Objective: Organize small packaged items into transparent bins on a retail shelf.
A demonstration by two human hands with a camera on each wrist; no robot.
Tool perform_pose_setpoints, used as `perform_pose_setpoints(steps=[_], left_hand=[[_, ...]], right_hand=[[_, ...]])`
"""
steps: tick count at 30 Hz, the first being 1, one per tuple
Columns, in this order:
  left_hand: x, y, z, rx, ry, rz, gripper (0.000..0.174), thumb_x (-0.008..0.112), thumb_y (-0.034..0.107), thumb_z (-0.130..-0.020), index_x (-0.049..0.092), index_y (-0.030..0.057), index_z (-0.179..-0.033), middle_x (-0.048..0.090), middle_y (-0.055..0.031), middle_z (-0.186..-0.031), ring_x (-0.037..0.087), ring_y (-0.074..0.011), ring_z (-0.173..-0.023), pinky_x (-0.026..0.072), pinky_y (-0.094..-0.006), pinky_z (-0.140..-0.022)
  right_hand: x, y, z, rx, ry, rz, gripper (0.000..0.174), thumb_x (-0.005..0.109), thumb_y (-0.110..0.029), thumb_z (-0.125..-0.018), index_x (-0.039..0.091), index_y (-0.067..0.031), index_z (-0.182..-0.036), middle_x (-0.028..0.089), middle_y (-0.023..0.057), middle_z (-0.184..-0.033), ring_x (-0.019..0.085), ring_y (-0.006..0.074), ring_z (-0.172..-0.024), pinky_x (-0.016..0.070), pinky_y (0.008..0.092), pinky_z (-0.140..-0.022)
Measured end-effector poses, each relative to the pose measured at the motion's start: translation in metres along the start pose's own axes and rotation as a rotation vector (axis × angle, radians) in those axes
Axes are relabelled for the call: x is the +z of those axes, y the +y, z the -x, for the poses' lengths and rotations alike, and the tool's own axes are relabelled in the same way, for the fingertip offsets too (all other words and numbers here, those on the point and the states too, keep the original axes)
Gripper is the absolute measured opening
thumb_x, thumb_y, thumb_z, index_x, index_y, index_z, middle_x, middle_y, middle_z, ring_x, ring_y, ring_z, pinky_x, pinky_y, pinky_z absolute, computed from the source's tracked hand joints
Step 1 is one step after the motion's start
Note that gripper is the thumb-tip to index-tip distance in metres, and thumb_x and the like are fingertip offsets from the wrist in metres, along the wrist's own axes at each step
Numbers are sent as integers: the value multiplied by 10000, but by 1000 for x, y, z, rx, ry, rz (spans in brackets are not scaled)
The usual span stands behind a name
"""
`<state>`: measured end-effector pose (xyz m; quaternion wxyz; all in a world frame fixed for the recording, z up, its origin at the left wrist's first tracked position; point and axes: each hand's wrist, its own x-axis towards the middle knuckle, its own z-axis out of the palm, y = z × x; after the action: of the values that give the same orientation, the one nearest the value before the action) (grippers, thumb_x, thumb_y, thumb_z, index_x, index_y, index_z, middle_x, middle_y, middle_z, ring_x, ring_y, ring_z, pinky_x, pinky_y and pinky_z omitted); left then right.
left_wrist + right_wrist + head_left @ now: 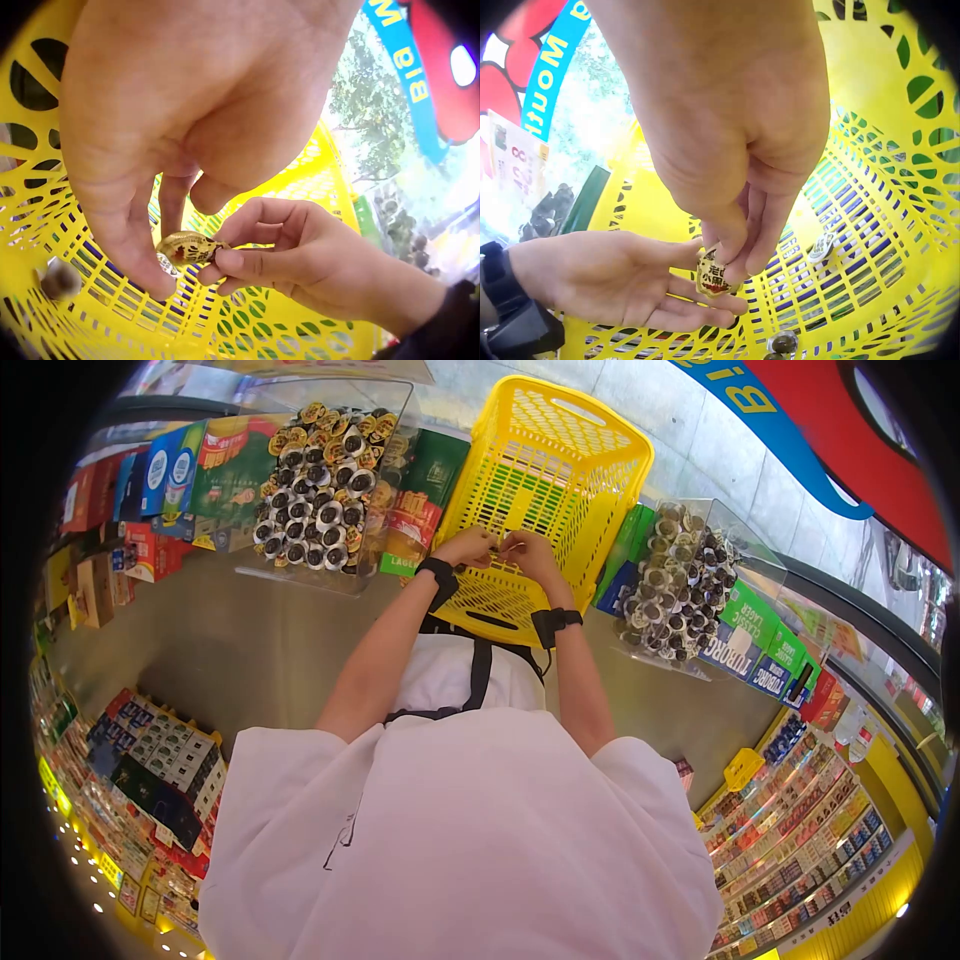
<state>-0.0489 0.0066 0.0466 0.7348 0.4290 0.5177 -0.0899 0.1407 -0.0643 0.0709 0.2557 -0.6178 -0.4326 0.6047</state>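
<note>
A small gold packet (714, 271) with dark printed characters is pinched between the thumb and fingers of my right hand (530, 553), over the inside of a yellow plastic basket (628, 455). My left hand (468, 547) is close beside it with fingers extended, fingertips right at the packet in the left wrist view. In the right wrist view its palm (615, 277) shows, the fingers reaching under and behind the packet. A white printed packet (822, 247) lies on the slatted basket bottom. Nearer the basket's wall is a small clear-and-dark piece (784, 343).
Clear bins (345, 575) of small dark-topped cups (310, 520) stand left of the basket, with another heap (680, 580) in a bin to the right. Beer cartons (735, 645) flank these. Stocked shelves (800, 840) line the lower right, and stacked boxes (160, 760) the lower left.
</note>
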Motion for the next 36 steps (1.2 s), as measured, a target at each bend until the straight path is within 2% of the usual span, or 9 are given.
perform_pose_setpoints(steps=[3,6,8,11,19,21,24,30,36], left_hand=[[1,6,16,202,-2,39,285,581,219,-1071,700,1,-1211,736,-139,-1035,747,-173,-834,604,-285,-704],[3,9,21,254,56,-41,231,618,142,-1051,698,-7,-1208,726,-125,-1013,749,-178,-838,607,-277,-710],[5,10,27,288,96,6,223,632,128,-1042,688,-7,-1210,711,-115,-1008,746,-175,-831,608,-280,-711],[9,12,45,390,140,25,214,663,93,-1018,667,-3,-1208,678,-99,-996,737,-169,-841,610,-284,-713],[8,0,72,549,111,93,235,727,17,-946,635,1,-1161,643,-95,-1015,727,-190,-968,621,-302,-771],[5,4,82,653,181,-146,261,768,-9,-894,636,-17,-1120,634,-77,-1038,727,-203,-975,626,-330,-844],[2,10,94,644,133,-198,248,785,-51,-850,637,-25,-1048,628,-73,-1056,716,-208,-1022,625,-355,-888],[8,12,112,812,178,-335,227,774,-93,-838,604,-7,-961,626,-94,-1049,711,-230,-1029,629,-358,-868],[9,15,124,861,147,-275,209,757,-50,-877,614,-2,-1022,663,-105,-1073,708,-230,-1023,617,-368,-878]], right_hand=[[-1,-12,11,-56,-9,81,180,770,54,-863,726,29,-1035,761,80,-928,773,180,-890,615,326,-773],[3,-20,18,-136,54,133,234,769,54,-850,728,18,-1078,771,104,-940,775,199,-862,625,340,-780],[10,-26,24,-228,207,96,250,799,12,-856,715,22,-1091,771,106,-990,771,200,-869,620,339,-770],[14,-52,40,-204,267,80,261,808,2,-860,700,23,-1097,764,116,-1015,765,201,-863,618,327,-754],[25,-35,52,-153,245,-157,203,746,62,-901,684,28,-1091,762,93,-973,751,159,-843,610,295,-758],[25,-35,54,-160,235,-174,196,737,72,-905,684,30,-1089,764,84,-971,750,154,-846,609,292,-766],[26,-32,57,-144,197,-300,174,738,91,-889,698,42,-1051,769,91,-993,751,163,-857,612,298,-792],[21,-42,67,-250,213,-211,117,738,127,-847,735,59,-942,769,122,-1046,748,178,-932,607,316,-865],[23,-48,74,-270,221,-192,127,738,121,-851,737,58,-961,774,114,-1019,748,179,-935,606,315,-869]])
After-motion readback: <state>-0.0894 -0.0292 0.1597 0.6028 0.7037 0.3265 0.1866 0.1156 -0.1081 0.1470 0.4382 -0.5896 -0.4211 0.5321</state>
